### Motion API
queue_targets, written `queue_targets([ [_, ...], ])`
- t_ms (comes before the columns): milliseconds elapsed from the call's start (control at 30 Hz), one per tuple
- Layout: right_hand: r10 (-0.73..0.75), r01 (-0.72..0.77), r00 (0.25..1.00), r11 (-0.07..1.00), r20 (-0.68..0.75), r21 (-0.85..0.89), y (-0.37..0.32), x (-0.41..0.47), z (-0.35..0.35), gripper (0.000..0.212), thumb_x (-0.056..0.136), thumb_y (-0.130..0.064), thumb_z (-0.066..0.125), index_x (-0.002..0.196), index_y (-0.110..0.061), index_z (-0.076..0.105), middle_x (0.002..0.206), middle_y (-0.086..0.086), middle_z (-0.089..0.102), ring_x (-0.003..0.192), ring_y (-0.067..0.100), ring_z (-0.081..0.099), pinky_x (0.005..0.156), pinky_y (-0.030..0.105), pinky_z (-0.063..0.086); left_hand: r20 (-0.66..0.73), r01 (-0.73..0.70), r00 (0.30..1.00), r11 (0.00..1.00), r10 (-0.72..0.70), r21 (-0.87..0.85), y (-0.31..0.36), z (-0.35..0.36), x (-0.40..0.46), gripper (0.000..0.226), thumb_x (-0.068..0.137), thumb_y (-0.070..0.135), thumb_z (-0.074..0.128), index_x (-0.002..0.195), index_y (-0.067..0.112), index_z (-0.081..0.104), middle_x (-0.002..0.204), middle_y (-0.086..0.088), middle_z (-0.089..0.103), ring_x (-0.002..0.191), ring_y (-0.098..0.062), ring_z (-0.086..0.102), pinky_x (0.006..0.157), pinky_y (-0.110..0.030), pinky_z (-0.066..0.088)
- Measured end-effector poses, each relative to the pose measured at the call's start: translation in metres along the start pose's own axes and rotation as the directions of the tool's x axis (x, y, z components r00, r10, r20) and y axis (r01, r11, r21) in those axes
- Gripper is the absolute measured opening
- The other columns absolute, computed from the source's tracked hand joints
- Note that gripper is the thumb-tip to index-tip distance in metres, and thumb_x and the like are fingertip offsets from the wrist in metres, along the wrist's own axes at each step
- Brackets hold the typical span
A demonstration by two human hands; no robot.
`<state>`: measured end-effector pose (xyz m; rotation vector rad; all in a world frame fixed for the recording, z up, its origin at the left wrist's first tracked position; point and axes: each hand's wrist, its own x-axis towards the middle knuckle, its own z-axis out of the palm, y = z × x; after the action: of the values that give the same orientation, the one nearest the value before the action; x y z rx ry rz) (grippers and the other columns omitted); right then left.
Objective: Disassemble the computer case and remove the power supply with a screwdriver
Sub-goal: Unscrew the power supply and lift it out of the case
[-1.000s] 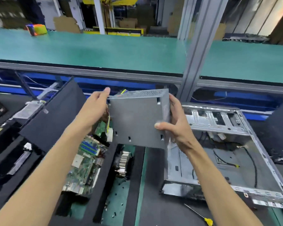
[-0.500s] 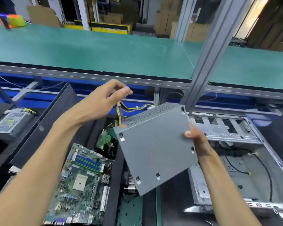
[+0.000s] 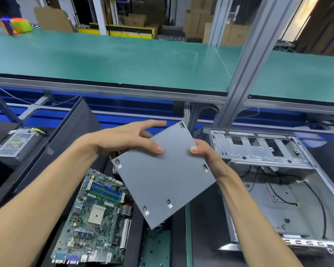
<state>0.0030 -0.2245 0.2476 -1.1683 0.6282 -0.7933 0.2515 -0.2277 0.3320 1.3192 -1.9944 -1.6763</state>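
A person holds a grey metal power supply (image 3: 162, 176) in the air with both bare hands, above the dark work surface (image 3: 201, 228) and just left of the opened computer case (image 3: 278, 189). The unit is tilted, its flat plain side turned up toward the camera, one corner pointing down. The left hand (image 3: 127, 139) takes it at the upper left edge: the thumb lies flat on the top face, the fingers reach over the far edge, so the grip is loosely closed on the box rather than clenched. The right hand (image 3: 206, 155) grips the upper right edge, thumb pressed on the face and fingers curled out of sight behind it.

The computer case lies open on its side to the right of the power supply, its bare metal floor crossed by loose black cables (image 3: 316, 199); its drive bay frame (image 3: 258, 149) sits at the far end. Below and to the left of the power supply a green motherboard (image 3: 96, 218) rests in a dark tray. Farther left of the power supply, beyond a black panel (image 3: 52, 151) that stands tilted, a second power unit (image 3: 17, 143) with yellow wires sits. Behind everything runs a raised green shelf (image 3: 123, 60) on aluminium posts.
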Motion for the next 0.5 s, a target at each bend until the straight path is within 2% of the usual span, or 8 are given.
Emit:
queue_targets([
  [67,0.027,-0.027,0.997,1.000,-0.075,0.001,0.002,0.008,-0.001,0.046,0.077,-0.055,0.073,0.113,-0.027,0.076,0.108,0.001,0.076,0.093,0.017,0.073,0.075,0.028,0.058,-0.057,-0.006,0.998,0.997,0.002,-0.074,-0.006,-0.002,0.000,0.093,0.062,0.045,0.082,0.144,0.047,0.039,0.117,-0.008,0.072,0.101,-0.038,0.070,0.092,-0.057,0.054],
  [133,0.050,-0.030,0.981,0.994,-0.187,0.104,0.004,0.017,-0.006,0.061,0.088,-0.067,0.057,0.124,-0.020,0.072,0.122,0.006,0.072,0.108,0.024,0.069,0.084,0.033,0.056,-0.104,-0.020,0.995,0.991,0.006,-0.134,-0.013,-0.004,0.000,0.092,0.061,0.043,0.083,0.143,0.046,0.042,0.117,-0.010,0.072,0.102,-0.040,0.069,0.094,-0.061,0.052],
  [200,0.081,0.058,0.938,0.922,-0.337,0.383,0.012,0.025,-0.009,0.062,0.098,-0.060,0.044,0.132,-0.012,0.066,0.130,0.014,0.068,0.121,0.031,0.064,0.092,0.041,0.052,-0.144,-0.038,0.990,0.986,0.015,-0.164,-0.019,-0.006,-0.001,0.092,0.062,0.041,0.084,0.143,0.045,0.043,0.117,-0.010,0.072,0.102,-0.041,0.069,0.092,-0.061,0.052],
  [267,0.148,0.192,0.878,0.762,-0.455,0.619,0.030,0.032,-0.008,0.055,0.104,-0.046,0.038,0.137,-0.009,0.060,0.126,0.017,0.069,0.117,0.033,0.066,0.092,0.043,0.052,-0.189,-0.053,0.982,0.978,0.015,-0.201,-0.023,-0.008,-0.001,0.092,0.061,0.040,0.084,0.143,0.044,0.044,0.116,-0.011,0.072,0.100,-0.039,0.070,0.088,-0.054,0.056],
  [367,0.259,0.183,0.870,0.622,-0.421,0.761,0.071,0.036,0.021,0.047,0.101,-0.029,0.036,0.135,-0.004,0.057,0.128,0.020,0.065,0.120,0.040,0.059,0.109,0.048,0.041,-0.278,-0.068,0.960,0.960,-0.010,-0.270,-0.031,-0.011,0.001,0.091,0.059,0.041,0.084,0.143,0.040,0.047,0.115,-0.011,0.073,0.102,-0.037,0.071,0.089,-0.048,0.056],
  [400,0.263,0.153,0.885,0.614,-0.383,0.774,0.084,0.037,0.037,0.039,0.099,-0.026,0.039,0.125,-0.006,0.059,0.122,0.020,0.065,0.115,0.039,0.060,0.109,0.049,0.041,-0.305,-0.075,0.952,0.952,-0.020,-0.297,-0.033,-0.012,0.002,0.088,0.061,0.041,0.084,0.141,0.038,0.049,0.115,-0.010,0.073,0.102,-0.036,0.071,0.089,-0.046,0.057],
  [433,0.267,0.133,0.894,0.608,-0.359,0.783,0.095,0.040,0.054,0.030,0.098,-0.024,0.042,0.117,-0.008,0.059,0.115,0.018,0.067,0.106,0.037,0.063,0.100,0.048,0.047,-0.326,-0.087,0.945,0.940,-0.028,-0.331,-0.036,-0.012,0.004,0.081,0.064,0.039,0.082,0.138,0.034,0.053,0.115,-0.009,0.073,0.101,-0.034,0.071,0.086,-0.043,0.058],
  [500,0.313,0.106,0.886,0.579,-0.341,0.808,0.114,0.049,0.087,0.028,0.101,-0.025,0.043,0.122,-0.010,0.055,0.125,0.020,0.066,0.106,0.036,0.066,0.091,0.048,0.053,-0.362,-0.120,0.931,0.901,-0.045,-0.418,-0.041,-0.013,0.010,0.057,0.072,0.036,0.078,0.126,0.023,0.064,0.113,-0.008,0.074,0.094,-0.028,0.073,0.072,-0.032,0.060],
])
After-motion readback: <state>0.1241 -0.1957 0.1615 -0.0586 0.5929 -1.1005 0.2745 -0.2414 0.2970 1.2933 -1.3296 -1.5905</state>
